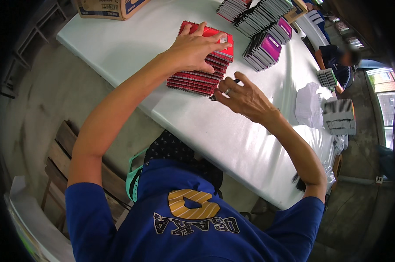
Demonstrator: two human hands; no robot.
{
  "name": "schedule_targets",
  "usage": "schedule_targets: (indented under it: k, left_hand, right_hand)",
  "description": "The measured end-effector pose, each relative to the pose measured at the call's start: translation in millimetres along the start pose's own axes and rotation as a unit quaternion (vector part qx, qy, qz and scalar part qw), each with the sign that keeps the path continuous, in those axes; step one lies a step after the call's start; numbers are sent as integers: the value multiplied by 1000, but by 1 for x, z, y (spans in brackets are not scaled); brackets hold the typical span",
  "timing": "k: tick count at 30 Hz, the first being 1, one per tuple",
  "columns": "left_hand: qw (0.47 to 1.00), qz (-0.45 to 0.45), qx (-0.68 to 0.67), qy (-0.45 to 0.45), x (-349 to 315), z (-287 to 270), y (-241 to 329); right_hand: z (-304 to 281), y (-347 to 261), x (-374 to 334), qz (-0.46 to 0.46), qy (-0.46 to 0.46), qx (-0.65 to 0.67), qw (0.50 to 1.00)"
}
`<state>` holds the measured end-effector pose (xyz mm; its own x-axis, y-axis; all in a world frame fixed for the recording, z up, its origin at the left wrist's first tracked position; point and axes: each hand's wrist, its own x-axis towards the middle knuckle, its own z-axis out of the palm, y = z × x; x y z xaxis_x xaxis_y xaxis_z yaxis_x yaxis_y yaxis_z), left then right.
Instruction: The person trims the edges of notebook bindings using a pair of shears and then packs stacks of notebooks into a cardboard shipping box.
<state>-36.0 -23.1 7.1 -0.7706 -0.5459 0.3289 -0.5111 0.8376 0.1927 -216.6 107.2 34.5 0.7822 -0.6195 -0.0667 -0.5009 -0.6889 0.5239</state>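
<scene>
A tall stack of red spiral notebooks point(193, 81) stands on the white-covered table, its layers slightly fanned. Across its top lies my left hand point(195, 50), fingers spread over the uppermost red cover and thumb along the near side. At the stack's right lower corner, my right hand point(243, 96) is closed on a slim black pen point(213, 98). The pen's dark tip points left, close to the lowest notebooks; whether it touches them I cannot tell. Much of the pen is hidden behind my fingers.
More notebook stacks, some with purple covers point(269, 47), stand at the far right of the table point(245, 144). A cardboard box point(103, 9) sits at the far left. Crumpled white plastic point(309, 105) and another notebook stack point(340, 117) lie rightward. A person point(337, 63) handles notebooks beyond.
</scene>
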Motion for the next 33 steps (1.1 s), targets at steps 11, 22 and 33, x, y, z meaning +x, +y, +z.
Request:
schedule_targets:
  k: [11, 22, 33]
  left_hand:
    - [1000, 0, -2, -18, 1, -5, 2]
    - [1000, -10, 13, 5, 5, 3, -2]
    - [999, -12, 32, 4, 5, 7, -3]
  right_hand:
    - [20, -18, -7, 28, 39, -26, 998]
    - [25, -36, -10, 206, -42, 42, 977]
    - [28, -17, -23, 16, 44, -68, 997]
